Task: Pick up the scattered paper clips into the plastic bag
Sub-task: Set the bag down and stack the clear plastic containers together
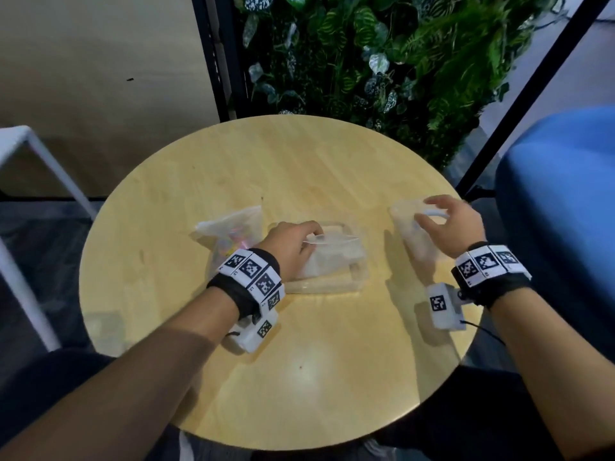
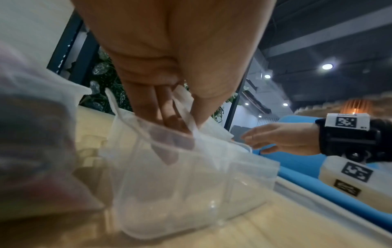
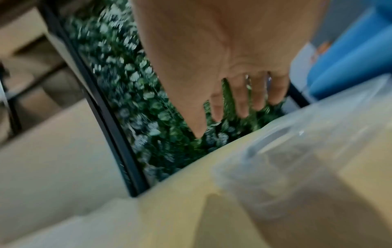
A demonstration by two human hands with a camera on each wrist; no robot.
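Observation:
An empty clear plastic bag (image 1: pixel 327 257) lies across a clear plastic box (image 1: pixel 357 282) at the table's centre. My left hand (image 1: pixel 312 235) pinches the bag's rim between thumb and fingers; the left wrist view shows the hand (image 2: pixel 191 129) closed on the bag's (image 2: pixel 174 167) top strip. A second bag (image 1: pixel 234 232) to its left holds small coloured pieces, likely paper clips. My right hand (image 1: pixel 429 212) hovers with spread fingers over a clear lid (image 1: pixel 411 227) at the right. The right wrist view shows straight fingers (image 3: pixel 241 100) apart from the lid (image 3: pixel 297 159). I see no loose clips on the table.
The round wooden table (image 1: pixel 299 377) is bare wood in its near half. A blue chair (image 1: pixel 559 211) stands at the right, a white frame (image 1: pixel 40 168) at the left, and a wall of green plants (image 1: pixel 382 61) behind the table.

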